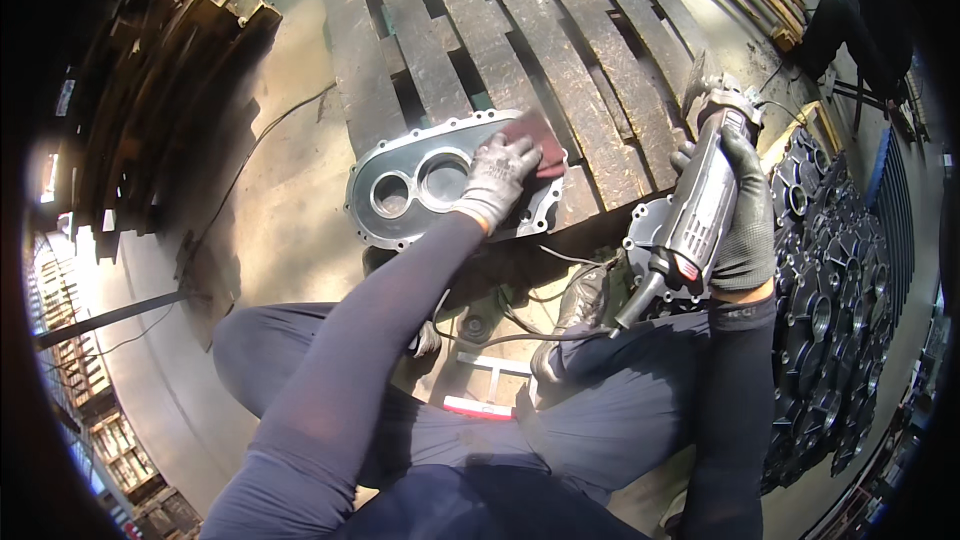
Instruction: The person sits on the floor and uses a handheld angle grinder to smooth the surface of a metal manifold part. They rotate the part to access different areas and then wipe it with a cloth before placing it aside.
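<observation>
A grey metal housing cover [400, 155] with two round bores and bolt holes round its rim lies on the near edge of a wooden pallet [490, 45]. My gloved left hand [497, 175] presses a reddish-brown abrasive pad [545, 145] against the cover's right end, fingers bent over it. At the right, my gloved right hand [745, 210] is wrapped round the body of an angle grinder [697, 195]. The grinder points away from me, its head at the far end and its cord trailing from the near end. Behind the grinder, a second metal cover [650, 225] is partly hidden.
Many dark metal castings [825, 310] are piled at the right. Stacked pallets [150, 90] stand at the left. The grinder's cord [500, 340] loops past my shoe [580, 305] on the floor. A person's dark-clothed leg [830, 35] shows at the far right.
</observation>
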